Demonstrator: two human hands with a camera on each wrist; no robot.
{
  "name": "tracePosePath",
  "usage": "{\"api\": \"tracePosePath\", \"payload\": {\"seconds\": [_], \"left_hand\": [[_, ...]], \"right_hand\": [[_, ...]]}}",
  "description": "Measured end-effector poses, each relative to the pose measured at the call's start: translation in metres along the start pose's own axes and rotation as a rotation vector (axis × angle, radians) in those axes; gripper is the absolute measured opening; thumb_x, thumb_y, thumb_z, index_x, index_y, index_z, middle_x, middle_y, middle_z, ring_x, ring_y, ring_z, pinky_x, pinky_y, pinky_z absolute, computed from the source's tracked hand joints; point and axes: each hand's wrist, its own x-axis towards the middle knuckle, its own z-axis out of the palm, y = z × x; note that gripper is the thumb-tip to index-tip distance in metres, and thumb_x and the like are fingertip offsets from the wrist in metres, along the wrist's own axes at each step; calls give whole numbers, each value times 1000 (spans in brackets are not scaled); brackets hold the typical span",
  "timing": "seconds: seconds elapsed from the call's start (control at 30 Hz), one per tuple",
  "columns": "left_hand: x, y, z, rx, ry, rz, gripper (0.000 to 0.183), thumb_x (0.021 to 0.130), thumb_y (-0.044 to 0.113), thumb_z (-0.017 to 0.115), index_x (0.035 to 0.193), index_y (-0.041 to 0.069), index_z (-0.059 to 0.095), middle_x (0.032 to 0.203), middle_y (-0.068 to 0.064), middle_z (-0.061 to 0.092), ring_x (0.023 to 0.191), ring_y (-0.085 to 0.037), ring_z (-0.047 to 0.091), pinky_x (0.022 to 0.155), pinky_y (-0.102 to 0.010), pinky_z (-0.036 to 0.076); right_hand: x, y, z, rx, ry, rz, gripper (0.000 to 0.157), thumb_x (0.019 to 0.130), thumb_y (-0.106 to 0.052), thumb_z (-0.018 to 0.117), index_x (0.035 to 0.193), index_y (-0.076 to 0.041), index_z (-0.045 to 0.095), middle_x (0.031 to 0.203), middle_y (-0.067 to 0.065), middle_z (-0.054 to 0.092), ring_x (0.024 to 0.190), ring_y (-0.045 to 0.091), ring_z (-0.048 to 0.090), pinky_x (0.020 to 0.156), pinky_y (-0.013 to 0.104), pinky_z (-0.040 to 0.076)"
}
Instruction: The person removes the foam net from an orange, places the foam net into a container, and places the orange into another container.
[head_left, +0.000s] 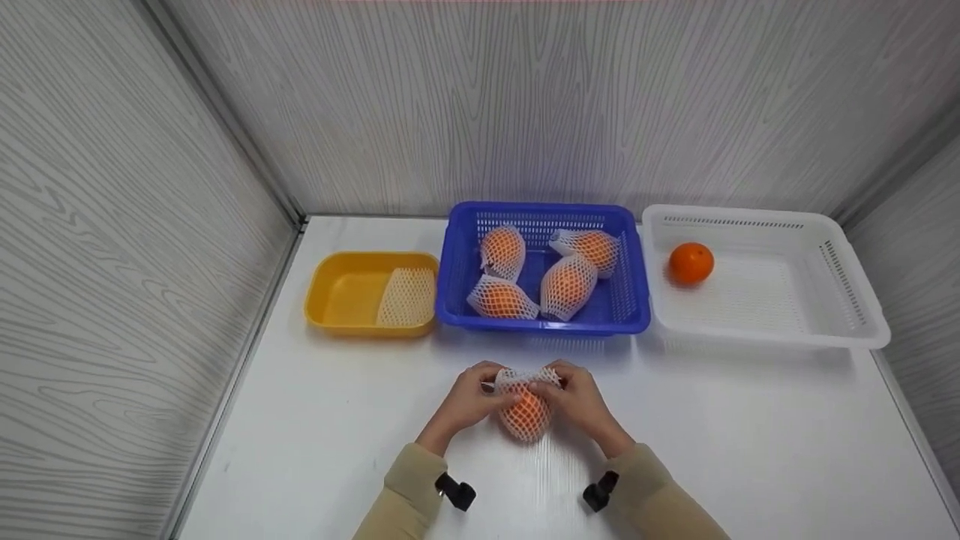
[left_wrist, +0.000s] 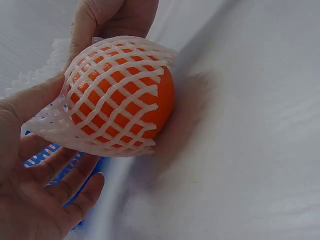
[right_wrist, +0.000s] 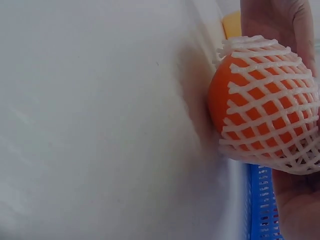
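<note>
An orange (head_left: 526,418) sits inside a white foam net sleeve (head_left: 516,379), held just above the white table in front of the blue basket. My left hand (head_left: 466,397) pinches the sleeve's left side, its thumb lying on the net. From the right, my right hand (head_left: 581,401) grips the sleeve's other side near its far end. The left wrist view shows bare orange skin (left_wrist: 168,105) past the net's cut edge, with the left fingers (left_wrist: 70,177) spread below. In the right wrist view, the sleeve (right_wrist: 270,100) covers most of the orange; the right hand (right_wrist: 300,210) is partly cut off.
Behind the hands stands a blue basket (head_left: 544,325) with several net-wrapped oranges. At its left, a yellow tray (head_left: 341,296) holds flat foam net (head_left: 407,297). A white basket (head_left: 765,300) on the right contains one bare orange (head_left: 691,263). Walls enclose the table's back and sides.
</note>
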Motion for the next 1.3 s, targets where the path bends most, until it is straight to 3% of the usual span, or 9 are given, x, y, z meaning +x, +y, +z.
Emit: {"api": "tracePosePath", "payload": {"seconds": [0.1, 0.3, 0.4, 0.6, 0.73, 0.87, 0.97, 1.13, 1.3], "left_hand": [[0, -2, 0, -2, -2, 11, 25, 83, 28, 81, 97, 9, 76, 100, 1, 66, 95, -16, 60, 81, -34, 53], [0, -1, 4, 25, 104, 57, 12, 79, 19, 83, 85, 10, 77, 87, 4, 67, 85, -13, 60, 75, -31, 53], [0, 1, 6, 44, 131, 49, 9, 78, 14, 82, 85, 10, 77, 83, 6, 68, 80, -12, 60, 73, -30, 51], [3, 6, 10, 69, 164, 22, 10, 77, 5, 77, 86, 9, 76, 78, 6, 67, 72, -9, 56, 67, -26, 48], [4, 8, 12, 81, 183, 28, 11, 76, 0, 74, 85, 7, 76, 77, 3, 67, 70, -8, 54, 64, -24, 47], [4, 10, 12, 85, 199, 42, 14, 77, 0, 74, 90, 6, 75, 80, 2, 67, 73, -9, 56, 67, -25, 48], [2, 9, 9, 72, 172, 27, 20, 81, 11, 78, 100, 6, 73, 90, 2, 66, 83, -13, 58, 75, -30, 51], [-4, 5, 3, 85, 62, -39, 40, 84, 32, 79, 114, 7, 68, 105, 1, 62, 100, -17, 58, 88, -37, 49], [-4, 3, 4, 72, 46, -37, 30, 85, 29, 79, 104, 7, 72, 99, 1, 65, 93, -17, 60, 83, -35, 52]], "right_hand": [[0, 0, 0, 16, -37, 16, 11, 87, -5, 74, 89, 5, 69, 89, 7, 65, 81, 17, 56, 70, 25, 47], [-4, 13, -11, 144, -183, 69, 31, 87, -7, 74, 114, 7, 66, 108, 11, 65, 99, 21, 58, 86, 30, 49], [-7, 20, -15, 172, -224, 91, 27, 86, -8, 75, 110, 4, 70, 113, 12, 65, 104, 22, 58, 90, 32, 49], [-7, 20, -14, 187, -130, 73, 11, 82, -2, 78, 91, 3, 76, 109, 15, 67, 101, 23, 61, 84, 29, 50], [-5, 15, -11, 147, -74, 19, 10, 82, 2, 76, 91, 4, 75, 100, 13, 69, 90, 17, 61, 74, 24, 50], [-3, 11, -10, 113, -67, 22, 12, 84, 2, 74, 96, 4, 73, 90, 9, 68, 76, 12, 56, 65, 21, 46], [-2, 8, -10, 100, -74, 57, 11, 86, 2, 72, 97, 5, 71, 84, 8, 66, 71, 11, 52, 61, 22, 43], [-1, 5, -11, 97, -68, 102, 10, 87, 1, 70, 96, 5, 69, 83, 6, 64, 71, 12, 51, 61, 24, 44], [-2, 11, -10, 144, -74, 95, 13, 88, -1, 71, 99, 7, 69, 85, 7, 65, 73, 12, 54, 63, 24, 46]]}}
